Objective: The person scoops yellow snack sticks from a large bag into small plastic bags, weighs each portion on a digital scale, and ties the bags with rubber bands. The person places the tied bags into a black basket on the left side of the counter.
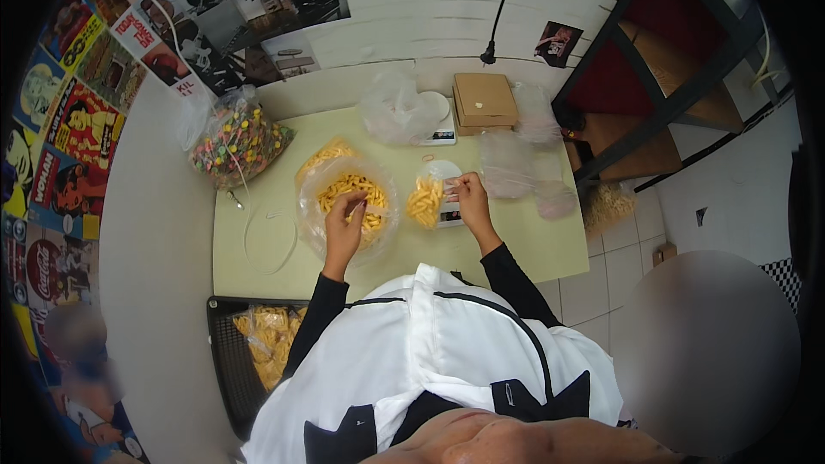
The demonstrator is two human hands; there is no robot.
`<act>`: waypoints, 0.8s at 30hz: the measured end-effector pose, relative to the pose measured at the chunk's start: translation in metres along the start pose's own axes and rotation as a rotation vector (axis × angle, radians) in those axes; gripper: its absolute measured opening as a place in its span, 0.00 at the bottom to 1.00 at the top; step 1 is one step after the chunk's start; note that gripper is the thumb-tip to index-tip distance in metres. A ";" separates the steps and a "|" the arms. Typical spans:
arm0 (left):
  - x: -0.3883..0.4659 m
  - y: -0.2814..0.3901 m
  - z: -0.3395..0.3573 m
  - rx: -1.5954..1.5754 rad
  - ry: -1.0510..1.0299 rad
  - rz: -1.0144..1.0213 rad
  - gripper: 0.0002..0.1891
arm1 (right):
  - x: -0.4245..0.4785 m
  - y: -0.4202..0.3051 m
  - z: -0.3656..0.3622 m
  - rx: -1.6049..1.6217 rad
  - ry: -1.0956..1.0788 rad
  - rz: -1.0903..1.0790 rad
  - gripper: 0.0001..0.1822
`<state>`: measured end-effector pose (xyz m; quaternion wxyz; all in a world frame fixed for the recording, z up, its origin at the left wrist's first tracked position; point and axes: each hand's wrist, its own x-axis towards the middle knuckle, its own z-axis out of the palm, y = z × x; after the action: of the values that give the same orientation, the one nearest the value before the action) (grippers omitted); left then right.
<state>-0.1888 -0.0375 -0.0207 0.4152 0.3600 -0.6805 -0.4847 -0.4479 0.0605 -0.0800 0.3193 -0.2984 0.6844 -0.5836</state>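
Note:
My right hand (pixel 472 198) pinches the upper end of a small clear plastic bag (pixel 424 202) partly filled with yellow stick-shaped pieces. The bag hangs beside and partly over a white digital scale (pixel 450 214) on the table. My left hand (pixel 345 222) is over a large container lined with clear plastic (pixel 309 232), which holds many more of the yellow pieces (pixel 341 187). A thin pale strip shows at its fingertips, but whether they grip it cannot be told. Behind the container lies another bag of yellow pieces (pixel 327 153).
A second scale (pixel 443 135), a plastic bag (pixel 393 113) and a cardboard box (pixel 485 100) stand at the back. Stacks of empty bags (pixel 507 164) lie right. A large bag of colourful pieces (pixel 242 142) and a white cable (pixel 283 264) are left. A black crate (pixel 225 361) holds filled bags.

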 end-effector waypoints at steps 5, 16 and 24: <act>-0.014 -0.006 -0.024 0.046 0.049 -0.056 0.09 | 0.025 0.057 -0.008 0.412 0.268 0.177 0.03; -0.023 -0.025 -0.104 0.038 0.376 -0.051 0.11 | 0.001 0.122 -0.067 0.143 0.299 0.432 0.21; -0.018 -0.015 -0.139 0.016 0.570 -0.059 0.15 | -0.030 0.122 -0.103 0.152 0.361 0.496 0.17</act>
<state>-0.0536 -0.0751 -0.0131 0.5726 0.5048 -0.5293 -0.3704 -0.5148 0.1637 -0.1866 0.3466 0.0107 0.7364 -0.5810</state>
